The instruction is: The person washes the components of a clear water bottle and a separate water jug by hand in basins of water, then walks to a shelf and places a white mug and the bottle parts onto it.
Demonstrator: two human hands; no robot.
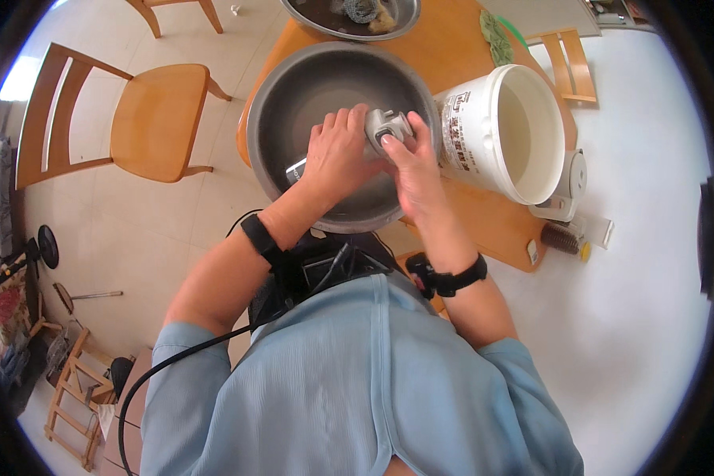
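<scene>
Both hands hold a bottle with a grey cap point(387, 128) over a large metal basin point(291, 95). My left hand point(340, 149) wraps around the body, hiding most of it; a dark end bearing pale writing point(296, 171) shows past the wrist side of the hand. My right hand point(417, 172) grips the cap end, its thumb pressed on a dark oval part of the cap and its fingers behind. The bottle lies tilted, cap to the right. Whether the basin holds water is hard to tell.
A white plastic bucket point(470, 137) with printed writing leans right of the basin on the wooden table point(452, 41), pale liquid inside. Beyond sit another metal basin point(333, 33) with a scouring pad point(362, 10) and a green cloth point(495, 38). A hairbrush point(560, 238) lies right; a wooden chair point(157, 122) stands left.
</scene>
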